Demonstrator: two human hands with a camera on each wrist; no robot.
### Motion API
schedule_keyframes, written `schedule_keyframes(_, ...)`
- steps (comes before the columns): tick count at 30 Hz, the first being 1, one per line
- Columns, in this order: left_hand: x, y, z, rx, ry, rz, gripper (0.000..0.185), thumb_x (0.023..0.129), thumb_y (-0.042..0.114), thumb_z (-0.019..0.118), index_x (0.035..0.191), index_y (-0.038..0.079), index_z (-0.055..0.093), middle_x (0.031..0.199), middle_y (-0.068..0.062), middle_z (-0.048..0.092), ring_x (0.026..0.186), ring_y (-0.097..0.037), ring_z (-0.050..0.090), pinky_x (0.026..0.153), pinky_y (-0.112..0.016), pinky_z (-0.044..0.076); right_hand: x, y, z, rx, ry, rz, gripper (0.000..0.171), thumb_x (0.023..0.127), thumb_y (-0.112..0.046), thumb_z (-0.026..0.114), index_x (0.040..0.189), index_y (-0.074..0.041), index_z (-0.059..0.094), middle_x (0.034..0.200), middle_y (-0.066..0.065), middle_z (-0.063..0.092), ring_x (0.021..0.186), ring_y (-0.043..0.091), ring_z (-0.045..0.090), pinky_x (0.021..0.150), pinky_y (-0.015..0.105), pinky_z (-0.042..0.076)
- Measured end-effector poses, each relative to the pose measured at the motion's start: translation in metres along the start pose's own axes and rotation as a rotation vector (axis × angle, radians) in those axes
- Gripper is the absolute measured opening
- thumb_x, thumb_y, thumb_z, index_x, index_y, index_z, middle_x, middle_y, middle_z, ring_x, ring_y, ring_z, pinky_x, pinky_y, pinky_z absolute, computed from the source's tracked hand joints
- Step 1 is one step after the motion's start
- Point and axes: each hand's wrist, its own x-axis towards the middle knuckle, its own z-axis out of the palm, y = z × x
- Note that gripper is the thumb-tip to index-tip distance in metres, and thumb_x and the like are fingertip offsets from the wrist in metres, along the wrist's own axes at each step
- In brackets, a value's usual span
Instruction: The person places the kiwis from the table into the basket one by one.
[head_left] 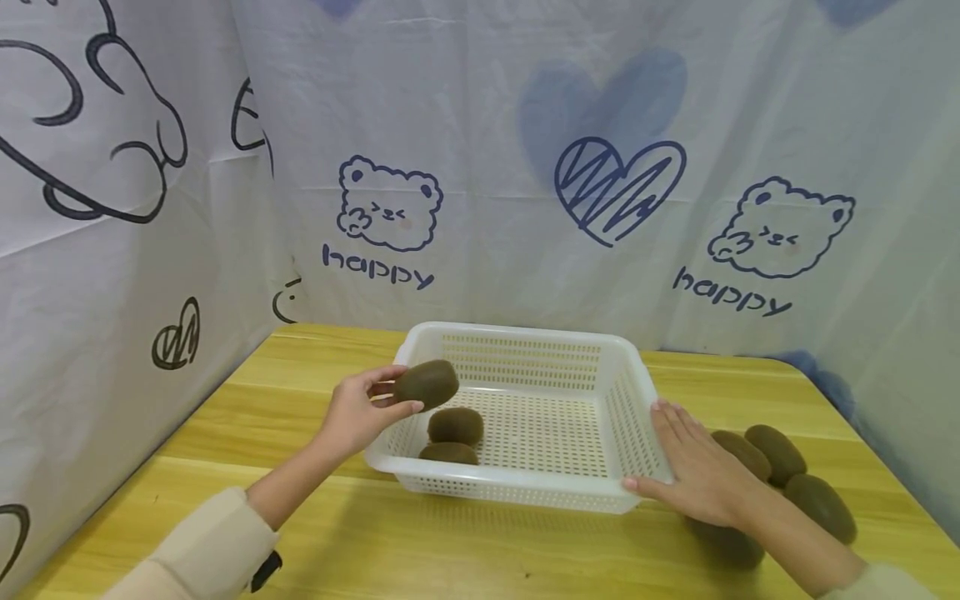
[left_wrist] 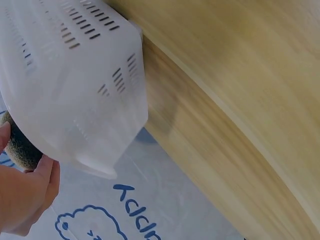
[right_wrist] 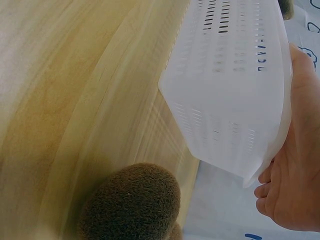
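Cream sleeves (head_left: 206,546); small black piece (head_left: 266,571) beside left cuff (head_left: 253,527)

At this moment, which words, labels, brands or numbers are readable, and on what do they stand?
"happy": back cloth, under the left bear drawing.
"happy": back cloth, under the right bear drawing.
E-like mark, left corner: unclear whether a letter.
Basket and kiwis: no lettering shows.

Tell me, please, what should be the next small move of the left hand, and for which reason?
Probably the left hand should lower its kiwi gently into the white basket. It holds this fruit at the basket's left side, two other kiwis lie inside with room to their right, and the right hand rests on the opposite rim, which may steady the basket.
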Motion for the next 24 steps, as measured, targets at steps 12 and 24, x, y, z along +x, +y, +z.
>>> schedule_keyframes(12, 0.0, 0.007, 0.033, -0.019, -0.038, 0.047, 0.046, 0.074, 0.003, 0.075, 0.116, -0.006, 0.06, 0.114, -0.025, 0.062, 0.098, -0.034, 0.066, 0.079, -0.032, 0.057, 0.0, 0.0, 0.0, -0.005, 0.005, 0.005, 0.102, 0.081, -0.06, 0.055, 0.142, 0.013, 0.018, 0.15, 0.031, 0.015, 0.137, 0.048, 0.018, 0.11, 0.06, 0.019)
schedule_keyframes(24, 0.01, 0.008, 0.064, 0.092, -0.229, 0.217, 0.045, 0.073, 0.005, 0.076, 0.113, -0.01, 0.06, 0.112, -0.024, 0.063, 0.094, -0.032, 0.066, 0.076, -0.028, 0.057, 0.0, -0.001, 0.0, -0.006, 0.013, -0.002, 0.102, 0.081, -0.06, 0.056, 0.142, 0.013, 0.019, 0.15, 0.031, 0.016, 0.137, 0.048, 0.018, 0.11, 0.06, 0.02)
